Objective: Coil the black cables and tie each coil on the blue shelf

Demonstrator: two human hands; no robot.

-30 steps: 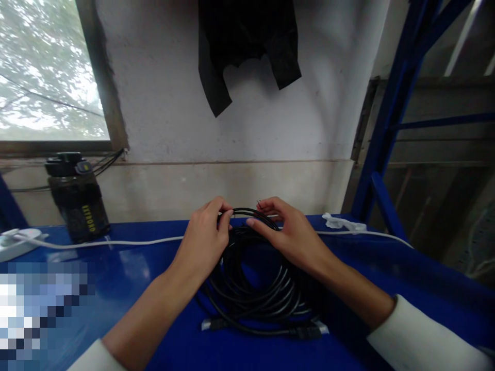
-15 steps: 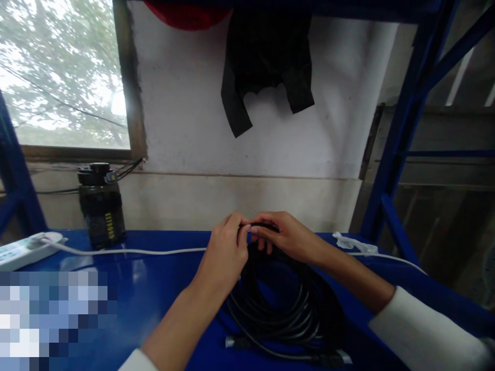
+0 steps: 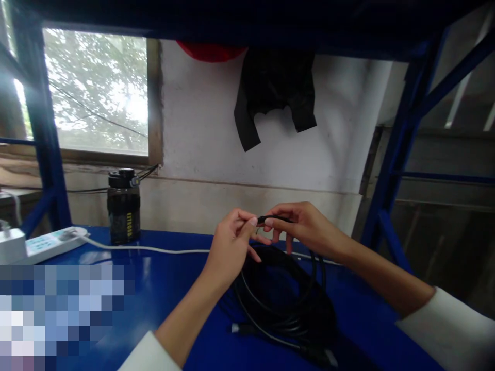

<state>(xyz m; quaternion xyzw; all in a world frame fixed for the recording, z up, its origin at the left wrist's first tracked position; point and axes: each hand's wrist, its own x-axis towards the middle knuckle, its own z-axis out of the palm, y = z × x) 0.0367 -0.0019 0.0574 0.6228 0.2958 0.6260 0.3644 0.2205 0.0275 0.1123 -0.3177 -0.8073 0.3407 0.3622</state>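
My left hand [image 3: 234, 239] is closed in a pinch, thumb and finger on a short black length of cable [image 3: 284, 219] above the coil. My right hand [image 3: 305, 226] grips the same length from the right, its lower fingers hanging loose. A thin dark strand shows just under the fingertips; its kind is unclear. Below both hands lies a coiled black cable [image 3: 286, 322] on the blue tabletop [image 3: 166, 304], with strands rising toward my right hand. Two connector ends, one pale-tipped plug [image 3: 242, 328] and one darker plug [image 3: 319, 355], lie at the coil's near side.
A dark water bottle [image 3: 124, 208] stands at the back left, near a white power strip [image 3: 54, 243]. Its white cord [image 3: 154, 249] crosses the table behind my hands. Blue frame posts [image 3: 400, 149] rise at both sides. A black plastic bag [image 3: 276, 85] hangs above.
The view has shifted, so the scene sits further right and lower. My hands have moved slightly apart, and cable strands now lift from the coil below my right hand.
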